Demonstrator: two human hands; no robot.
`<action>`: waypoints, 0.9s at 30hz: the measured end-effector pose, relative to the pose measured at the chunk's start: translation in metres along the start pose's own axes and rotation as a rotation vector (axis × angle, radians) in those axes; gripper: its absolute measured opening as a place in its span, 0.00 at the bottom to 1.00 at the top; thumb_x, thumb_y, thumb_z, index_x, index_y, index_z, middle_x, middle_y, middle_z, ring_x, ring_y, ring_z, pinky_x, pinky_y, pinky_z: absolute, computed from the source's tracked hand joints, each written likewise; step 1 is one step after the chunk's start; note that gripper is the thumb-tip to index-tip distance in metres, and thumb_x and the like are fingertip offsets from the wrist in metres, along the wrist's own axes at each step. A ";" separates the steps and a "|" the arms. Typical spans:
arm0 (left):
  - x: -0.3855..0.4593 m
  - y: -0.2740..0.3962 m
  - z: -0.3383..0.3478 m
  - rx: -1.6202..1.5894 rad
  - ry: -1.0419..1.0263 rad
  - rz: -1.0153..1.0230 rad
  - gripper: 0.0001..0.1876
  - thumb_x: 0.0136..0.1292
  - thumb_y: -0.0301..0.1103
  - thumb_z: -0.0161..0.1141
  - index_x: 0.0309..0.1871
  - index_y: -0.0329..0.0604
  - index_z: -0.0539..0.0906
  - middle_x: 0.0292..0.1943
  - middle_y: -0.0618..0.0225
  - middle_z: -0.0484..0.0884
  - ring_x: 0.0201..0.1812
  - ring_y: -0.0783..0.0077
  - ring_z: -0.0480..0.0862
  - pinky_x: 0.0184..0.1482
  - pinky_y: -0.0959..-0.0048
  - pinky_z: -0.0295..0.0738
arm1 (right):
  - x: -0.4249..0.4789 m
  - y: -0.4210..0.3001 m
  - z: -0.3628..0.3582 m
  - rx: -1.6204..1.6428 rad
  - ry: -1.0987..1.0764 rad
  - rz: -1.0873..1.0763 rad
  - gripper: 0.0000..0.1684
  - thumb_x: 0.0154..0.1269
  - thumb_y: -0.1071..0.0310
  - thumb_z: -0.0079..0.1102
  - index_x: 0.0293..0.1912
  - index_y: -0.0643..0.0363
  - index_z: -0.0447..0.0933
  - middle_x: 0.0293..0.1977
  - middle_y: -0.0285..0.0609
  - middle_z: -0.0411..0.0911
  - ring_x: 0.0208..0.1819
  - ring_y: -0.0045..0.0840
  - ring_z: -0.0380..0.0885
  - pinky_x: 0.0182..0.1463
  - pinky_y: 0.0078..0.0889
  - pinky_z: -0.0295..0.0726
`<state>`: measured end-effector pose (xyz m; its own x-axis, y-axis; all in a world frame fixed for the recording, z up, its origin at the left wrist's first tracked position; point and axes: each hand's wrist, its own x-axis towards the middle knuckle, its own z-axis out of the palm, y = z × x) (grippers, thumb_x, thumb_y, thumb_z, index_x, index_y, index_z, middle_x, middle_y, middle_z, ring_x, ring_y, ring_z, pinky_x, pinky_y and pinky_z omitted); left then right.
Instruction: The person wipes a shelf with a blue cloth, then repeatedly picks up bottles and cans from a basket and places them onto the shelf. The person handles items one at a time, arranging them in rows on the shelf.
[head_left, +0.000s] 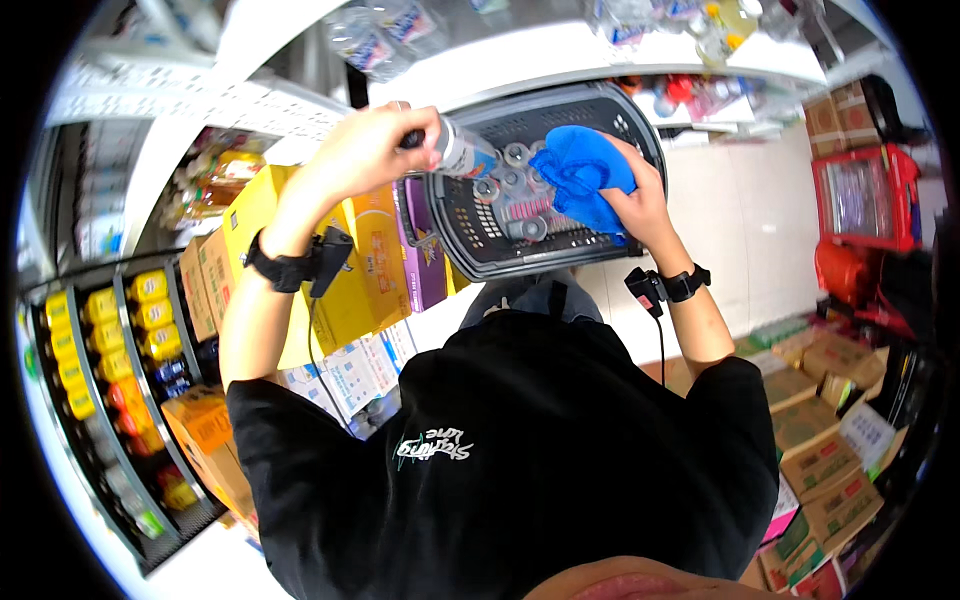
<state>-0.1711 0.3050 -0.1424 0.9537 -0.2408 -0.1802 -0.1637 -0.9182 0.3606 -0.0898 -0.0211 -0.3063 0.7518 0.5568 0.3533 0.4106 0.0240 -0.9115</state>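
Note:
My left hand (394, 142) grips a clear bottle (469, 152) near its dark cap. The bottle is tilted, its body reaching over the left part of a black plastic shopping basket (664, 161). My right hand (641, 199) holds a crumpled blue cloth (585, 176) above the basket's right half. Bottle and cloth are apart. Several clear plastic bottles (517, 154) stand or lie inside the basket, some hidden behind the cloth.
Yellow cartons (259, 217) and a purple box (421, 262) adjoin the basket's left side. A white shelf (525, 56) with bottles runs along the far side. Snack racks (112, 322) stand at left; cardboard boxes (832, 457) and a red-framed case (862, 199) at right.

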 end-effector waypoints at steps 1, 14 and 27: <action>-0.010 0.012 -0.026 0.057 0.131 0.079 0.10 0.63 0.32 0.70 0.38 0.43 0.77 0.28 0.65 0.80 0.34 0.69 0.82 0.39 0.68 0.75 | 0.012 -0.013 0.003 0.040 -0.007 -0.058 0.34 0.53 0.80 0.59 0.63 0.65 0.75 0.62 0.55 0.77 0.65 0.41 0.77 0.70 0.38 0.71; -0.123 0.072 -0.101 0.222 0.909 0.209 0.12 0.64 0.40 0.66 0.39 0.42 0.79 0.26 0.60 0.79 0.27 0.57 0.82 0.32 0.65 0.76 | 0.083 -0.210 0.123 0.195 0.002 -0.468 0.32 0.66 0.68 0.65 0.67 0.68 0.71 0.67 0.52 0.72 0.66 0.38 0.74 0.75 0.44 0.65; -0.305 -0.016 -0.109 0.106 1.063 0.040 0.12 0.64 0.37 0.66 0.38 0.38 0.78 0.23 0.57 0.79 0.25 0.57 0.83 0.29 0.65 0.76 | 0.087 -0.227 0.347 0.094 -0.026 -0.748 0.45 0.63 0.58 0.71 0.74 0.55 0.61 0.69 0.65 0.65 0.68 0.56 0.70 0.69 0.53 0.72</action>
<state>-0.4322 0.4276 0.0066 0.6697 0.0793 0.7384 -0.1723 -0.9506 0.2583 -0.2962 0.3098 -0.1420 0.2772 0.3838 0.8808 0.7601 0.4732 -0.4453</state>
